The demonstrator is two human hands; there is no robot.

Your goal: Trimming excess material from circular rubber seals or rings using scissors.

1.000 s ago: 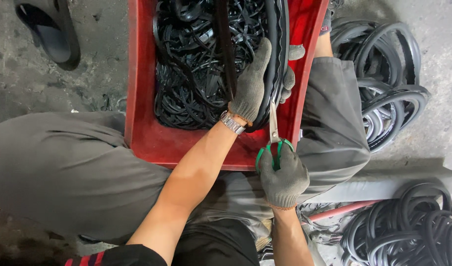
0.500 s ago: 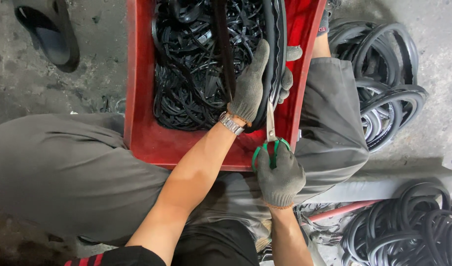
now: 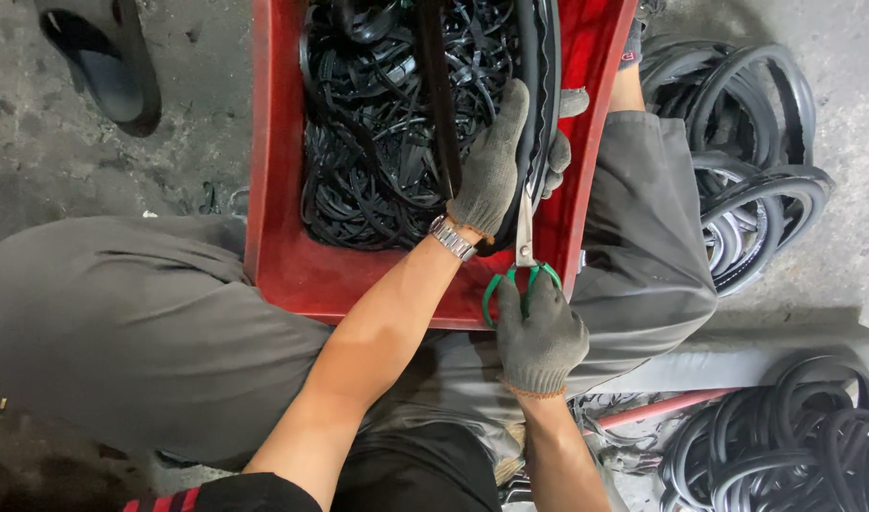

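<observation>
Right hand [image 3: 541, 332]: gloved in grey knit, fingers closed through the green loops of a pair of scissors [image 3: 525, 248], held just at the near rim of the red crate. The steel blades point away from the person and run up alongside a long black rubber ring [image 3: 539, 66]; whether the blades are apart or together cannot be told, as the other hand covers their tips. Left hand [image 3: 496, 166]: same grey glove, wrapped around the rubber ring with fingers curled over its far side, gripping it just above the scissors; a metal wristwatch [image 3: 452, 237] sits on the wrist, forearm bare. Red crate [image 3: 292, 275]: plastic, rectangular, resting between the person's knees, holding a tangled heap of black rubber strips [image 3: 378, 142] on its left side; the held ring stands along its right wall. Grey trousers [image 3: 122, 322]: cover both legs, which flank the crate. Floor: grey concrete, stained. Black sandal [image 3: 98, 66]: lies at upper left, well apart from the crate. Rubber rings, loose piles: one [image 3: 747, 152] right of the crate, another [image 3: 785, 436] at lower right beside a thin red rod [image 3: 662, 406].
</observation>
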